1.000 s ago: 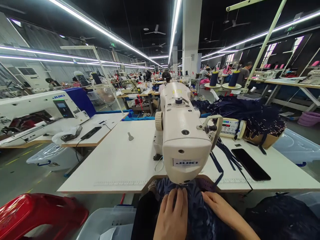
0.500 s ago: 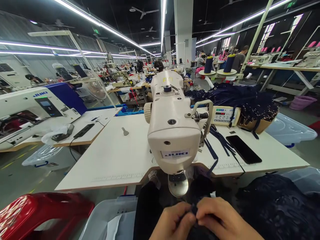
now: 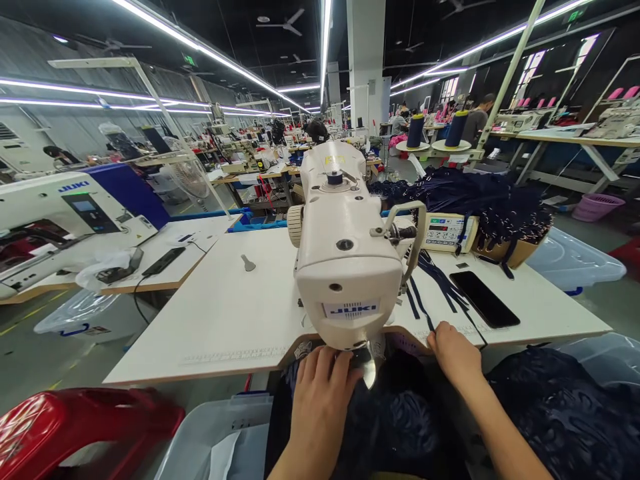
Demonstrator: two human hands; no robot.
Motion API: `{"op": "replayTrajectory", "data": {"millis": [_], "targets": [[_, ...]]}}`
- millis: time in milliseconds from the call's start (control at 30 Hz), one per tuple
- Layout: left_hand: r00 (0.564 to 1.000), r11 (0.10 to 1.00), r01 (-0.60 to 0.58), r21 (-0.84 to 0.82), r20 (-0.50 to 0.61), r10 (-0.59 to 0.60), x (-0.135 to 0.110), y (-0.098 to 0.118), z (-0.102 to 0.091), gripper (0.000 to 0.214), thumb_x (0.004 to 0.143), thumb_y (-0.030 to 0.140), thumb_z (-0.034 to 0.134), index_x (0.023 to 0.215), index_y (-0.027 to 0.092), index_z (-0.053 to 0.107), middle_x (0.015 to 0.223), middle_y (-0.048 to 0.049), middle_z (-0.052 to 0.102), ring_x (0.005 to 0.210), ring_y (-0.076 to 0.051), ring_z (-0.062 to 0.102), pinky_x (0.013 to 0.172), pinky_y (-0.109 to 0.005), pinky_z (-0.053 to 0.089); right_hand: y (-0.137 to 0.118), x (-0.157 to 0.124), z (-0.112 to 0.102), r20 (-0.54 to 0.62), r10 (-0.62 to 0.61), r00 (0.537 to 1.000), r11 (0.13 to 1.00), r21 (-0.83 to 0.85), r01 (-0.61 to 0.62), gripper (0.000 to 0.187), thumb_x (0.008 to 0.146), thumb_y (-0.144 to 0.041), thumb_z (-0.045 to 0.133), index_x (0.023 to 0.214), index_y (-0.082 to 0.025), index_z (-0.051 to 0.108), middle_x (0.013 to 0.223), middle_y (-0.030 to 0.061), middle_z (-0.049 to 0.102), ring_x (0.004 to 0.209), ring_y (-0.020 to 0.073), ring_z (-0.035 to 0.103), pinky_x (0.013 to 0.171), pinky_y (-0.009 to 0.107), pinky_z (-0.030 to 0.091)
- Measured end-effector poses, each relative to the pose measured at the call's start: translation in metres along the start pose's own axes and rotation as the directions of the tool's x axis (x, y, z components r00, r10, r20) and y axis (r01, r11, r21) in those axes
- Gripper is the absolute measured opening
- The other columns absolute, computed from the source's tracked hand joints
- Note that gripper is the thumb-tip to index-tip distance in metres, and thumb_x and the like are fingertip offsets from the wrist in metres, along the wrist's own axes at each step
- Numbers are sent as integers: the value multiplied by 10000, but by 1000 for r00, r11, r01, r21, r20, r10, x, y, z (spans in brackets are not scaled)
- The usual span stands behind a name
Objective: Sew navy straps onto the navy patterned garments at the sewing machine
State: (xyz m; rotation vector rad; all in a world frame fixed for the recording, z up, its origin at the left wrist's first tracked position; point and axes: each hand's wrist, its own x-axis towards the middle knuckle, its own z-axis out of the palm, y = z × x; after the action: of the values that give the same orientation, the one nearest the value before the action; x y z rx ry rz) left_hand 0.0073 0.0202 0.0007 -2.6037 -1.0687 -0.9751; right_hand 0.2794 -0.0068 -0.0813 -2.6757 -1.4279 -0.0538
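Note:
The white sewing machine [image 3: 345, 267] stands in front of me, its head over the front cutout of the table. My left hand [image 3: 323, 383] is closed just under the machine head, beside the shiny metal guard [image 3: 370, 370]. Its curled fingers grip dark navy fabric, mostly hidden by the hand. A lacy navy garment [image 3: 407, 417] lies below on my lap. At the table's front edge, my right hand [image 3: 455, 357] pinches the end of a navy strap [image 3: 423, 303]. Other navy straps [image 3: 443, 283] lie behind it on the table.
A black phone [image 3: 485, 299] and a control panel [image 3: 445, 233] are on the right, by a box of navy straps [image 3: 515, 250]. A metal piece [image 3: 248, 264] lies on the left of the table. A navy garment pile [image 3: 565, 413] is lower right; a red stool [image 3: 90, 420] is lower left.
My hands were together over my lap, working on dark fabric. Now they are apart: the left has moved up under the machine head, the right up to the straps at the table edge.

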Motion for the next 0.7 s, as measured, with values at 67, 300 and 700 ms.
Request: {"op": "replayTrajectory", "data": {"millis": [67,300,700], "targets": [[997,999,-53,6,-54,53,-2,-1,1,197,996,223,442,997,184,635,942,-60,665,875,-206,625,788,-343,484,12,-1,4,-16,4,1000,1000,-29,-5,171,942,-201,435,897,-100,565,882,180,642,728,287,695,563,319,452],[997,996,-80,-42,-23,79,-14,7,-1,334,1001,422,426,1009,172,648,995,-56,693,929,-219,637,876,-363,448,35,-33,22,-82,-148,986,989,-27,147,286,922,-95,346,1155,-102,511,1209,217,556,975,286,646,746,361,511],[985,952,-151,-266,41,167,-18,-2,-7,214,990,257,493,1112,175,649,1097,-53,710,1106,-157,633,1017,-319,474,63,-21,35,239,99,966,461,849,-257,329,769,-419,592,1012,-202,549,857,77,632,750,240,641,672,362,554]]}}
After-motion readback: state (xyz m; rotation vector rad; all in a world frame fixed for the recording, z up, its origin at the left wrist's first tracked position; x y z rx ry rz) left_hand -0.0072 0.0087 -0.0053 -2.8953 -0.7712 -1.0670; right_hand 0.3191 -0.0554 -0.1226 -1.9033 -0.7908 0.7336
